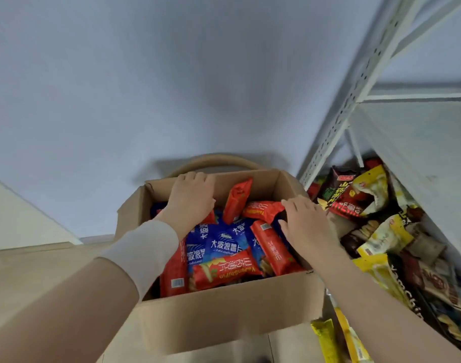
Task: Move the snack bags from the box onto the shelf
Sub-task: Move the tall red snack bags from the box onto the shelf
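An open cardboard box (224,307) in front of me holds several red snack bags (225,271) and blue snack bags (221,242). My left hand (191,196) reaches into the box's back left corner. Its fingers curl down among the bags and the fingertips are hidden. My right hand (306,222) is at the box's right side. Its fingers and thumb close around the end of a red snack bag (262,209) lying across the top. Another red bag (237,199) stands upright against the back wall. The white metal shelf (418,158) stands to the right.
The shelf's lower level holds a pile of yellow, red and dark snack bags (381,231). A perforated white upright (355,93) rises beside the box. More yellow bags (326,339) lie below the box's right corner. A grey wall is behind, with a curved tan handle (216,159).
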`<state>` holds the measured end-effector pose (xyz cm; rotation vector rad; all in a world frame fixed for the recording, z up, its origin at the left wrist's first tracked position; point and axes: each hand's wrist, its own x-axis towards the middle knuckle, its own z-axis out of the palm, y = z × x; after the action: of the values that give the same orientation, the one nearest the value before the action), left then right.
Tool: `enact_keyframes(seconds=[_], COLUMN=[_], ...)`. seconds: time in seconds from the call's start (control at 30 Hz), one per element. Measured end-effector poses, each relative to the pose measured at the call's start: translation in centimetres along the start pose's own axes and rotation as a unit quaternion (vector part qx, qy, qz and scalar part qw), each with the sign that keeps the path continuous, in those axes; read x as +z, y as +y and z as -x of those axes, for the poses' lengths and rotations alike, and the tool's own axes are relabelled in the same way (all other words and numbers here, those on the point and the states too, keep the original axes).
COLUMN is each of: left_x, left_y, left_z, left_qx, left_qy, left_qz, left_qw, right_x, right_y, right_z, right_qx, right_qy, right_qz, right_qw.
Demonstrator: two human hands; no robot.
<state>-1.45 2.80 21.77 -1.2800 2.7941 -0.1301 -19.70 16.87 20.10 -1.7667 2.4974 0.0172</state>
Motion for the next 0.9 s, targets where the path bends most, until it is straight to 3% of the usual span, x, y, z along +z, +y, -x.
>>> enact_keyframes(seconds=[0.23, 0.43, 0.53, 0.63, 0.7, 0.8, 0.9], left_x=[9.9, 17.8, 21.4, 24.8, 26.9, 29.6, 31.6], left_y=[-4.0, -4.1, -4.0, -3.8, -3.5, -3.3, -3.4], left_z=[4.1, 4.0, 3.7, 3.5, 3.1, 2.2, 1.5], left_qx=[-0.112, -0.248, -0.352, -0.433, -0.462, -0.482, -0.497], left_qy=[-0.112, -0.192, -0.214, -0.231, -0.236, -0.227, -0.227], left_qz=[0.109, 0.258, 0.332, 0.375, 0.39, 0.388, 0.392], left_qw=[0.981, 0.914, 0.849, 0.786, 0.761, 0.752, 0.74], right_x=[8.5, 16.2, 19.6, 22.8, 24.8, 27.9, 29.9], right_y=[-4.5, -6.3, -8.1, -9.9, -10.9, -12.0, -13.0], right_z=[0.1, -2.1, -3.4, -4.6, -5.5, -6.5, -7.1], right_qx=[0.04, 0.132, 0.247, 0.426, 0.502, 0.583, 0.634], right_qy=[-0.137, -0.269, -0.338, -0.36, -0.369, -0.358, -0.306], right_qz=[-0.053, -0.227, -0.341, -0.489, -0.523, -0.531, -0.554], right_qw=[0.988, 0.927, 0.842, 0.671, 0.582, 0.5, 0.444])
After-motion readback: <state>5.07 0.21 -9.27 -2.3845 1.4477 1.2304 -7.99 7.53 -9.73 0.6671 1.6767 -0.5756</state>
